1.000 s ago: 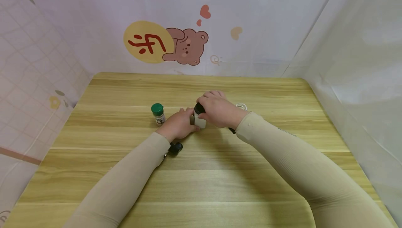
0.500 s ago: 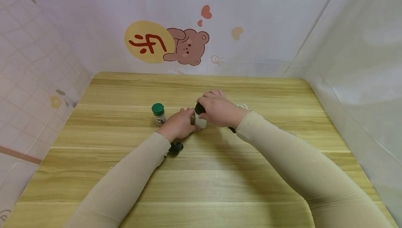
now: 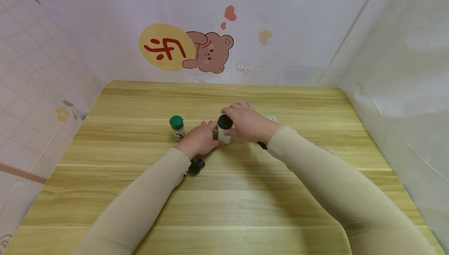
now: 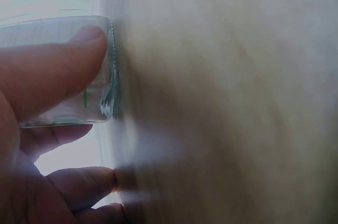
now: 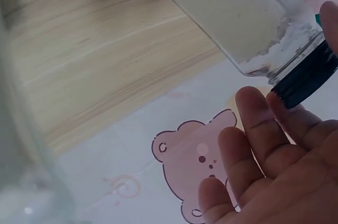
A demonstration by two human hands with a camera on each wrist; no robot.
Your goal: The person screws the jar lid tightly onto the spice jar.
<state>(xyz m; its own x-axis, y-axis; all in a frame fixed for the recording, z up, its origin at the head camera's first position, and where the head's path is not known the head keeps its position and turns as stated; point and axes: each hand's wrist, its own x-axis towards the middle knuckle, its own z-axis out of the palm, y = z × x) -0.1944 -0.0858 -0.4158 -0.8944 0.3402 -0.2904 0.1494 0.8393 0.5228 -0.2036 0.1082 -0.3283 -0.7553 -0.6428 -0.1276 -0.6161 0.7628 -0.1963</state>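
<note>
A clear glass jar (image 3: pixel 224 137) with pale contents and a black lid (image 3: pixel 225 121) stands mid-table. My left hand (image 3: pixel 200 140) grips its lower body from the left; in the left wrist view the thumb (image 4: pixel 68 68) presses along the glass. From the right, my right hand (image 3: pixel 248 124) has the lid between thumb and index finger. In the right wrist view the other fingers (image 5: pixel 272 139) extend past the lid, and white contents reach nearly to the jar's neck. How firmly the thumb presses is hard to see.
Left of the hands stands a small shaker (image 3: pixel 177 129) with a green cap. Behind my right wrist shows the round rim of a clear glass container (image 3: pixel 270 118), mostly hidden. The wooden table (image 3: pixel 224 208) meets a printed white curtain (image 3: pixel 280 60) at its back edge.
My right hand has shifted slightly right and loosened round the lid, so that the lid's top now shows whole. My left hand and the jar have kept their place.
</note>
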